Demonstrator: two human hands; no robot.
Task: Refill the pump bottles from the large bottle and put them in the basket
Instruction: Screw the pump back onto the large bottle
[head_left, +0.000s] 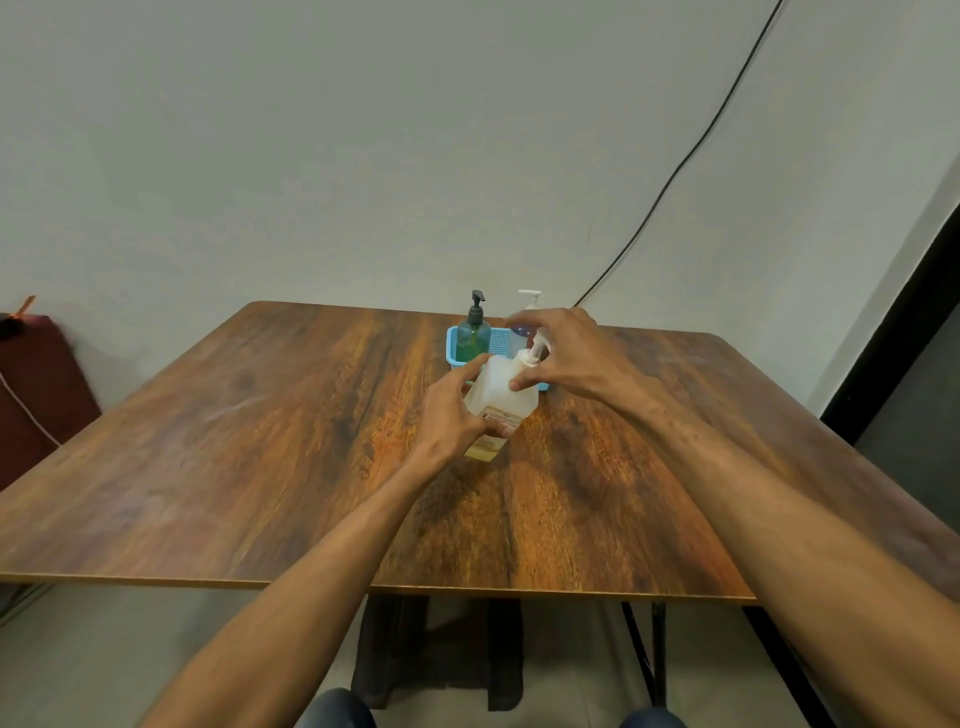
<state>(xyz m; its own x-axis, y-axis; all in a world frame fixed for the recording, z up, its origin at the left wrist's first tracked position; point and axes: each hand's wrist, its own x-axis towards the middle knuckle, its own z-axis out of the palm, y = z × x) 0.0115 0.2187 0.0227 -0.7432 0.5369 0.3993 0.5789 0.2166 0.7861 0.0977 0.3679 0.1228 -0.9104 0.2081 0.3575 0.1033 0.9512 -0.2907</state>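
Large translucent white plastic bottle (501, 400) sitting mid wooden table (260, 441), tilting, long axis and pump top pointing toward 1 o'clock, left hand (457, 410) gripping its body, right hand (563, 353) pinching its white pump (535, 353), small blue plastic basket (457, 348) just behind at 12 o'clock, holding green pump bottle (474, 332) and clear pump bottle (522, 325) standing upright.

Wall (363, 156): plain pale grey-green, filling the upper frame.
Cable (691, 150): black, running diagonally down the wall from the upper right.
Table (234, 441): dark wood-grain top, centre.
Floor (104, 665): pale grey, bottom edge.
Cushion (31, 389): maroon, far left.
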